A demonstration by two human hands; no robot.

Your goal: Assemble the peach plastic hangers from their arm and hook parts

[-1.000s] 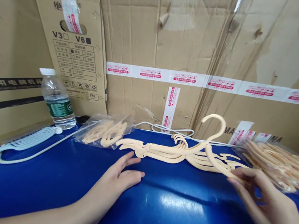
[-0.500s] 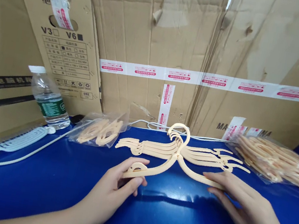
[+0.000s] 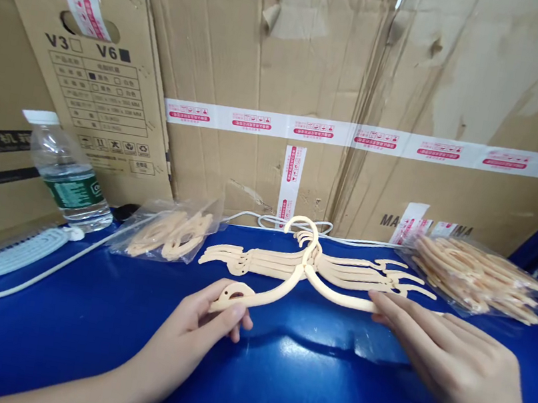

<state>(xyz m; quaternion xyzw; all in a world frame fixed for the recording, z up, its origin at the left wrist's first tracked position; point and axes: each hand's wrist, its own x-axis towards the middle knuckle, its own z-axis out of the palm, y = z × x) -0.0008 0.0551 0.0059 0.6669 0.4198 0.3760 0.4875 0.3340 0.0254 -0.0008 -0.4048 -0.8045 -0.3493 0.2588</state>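
Note:
A cream plastic clothes hanger [image 3: 336, 295] with a curved hook spans the space between my two hands, above the blue table. My left hand [image 3: 203, 323] is closed around its left arm, thumb in front, beside a small rounded notch piece. At the other end my right hand [image 3: 451, 363] pinches the right arm between thumb and fingers, which hide part of that end. Just behind lie several matching hangers [image 3: 274, 264], stacked with their hooks together and their arms spread left and right.
A clear bag of hanger parts [image 3: 168, 233] lies at back left, a fuller bag [image 3: 480, 277] at back right. On the left are a water bottle [image 3: 70, 178], a pale blue hairbrush [image 3: 13, 251] and a white cable [image 3: 51, 270]. Cardboard boxes [image 3: 270, 60] wall the back.
The hanger in my hands has tilted, its right arm rising and its hook leaning left. My right hand has lifted slightly. The whole view has shifted, so the scene sits further left.

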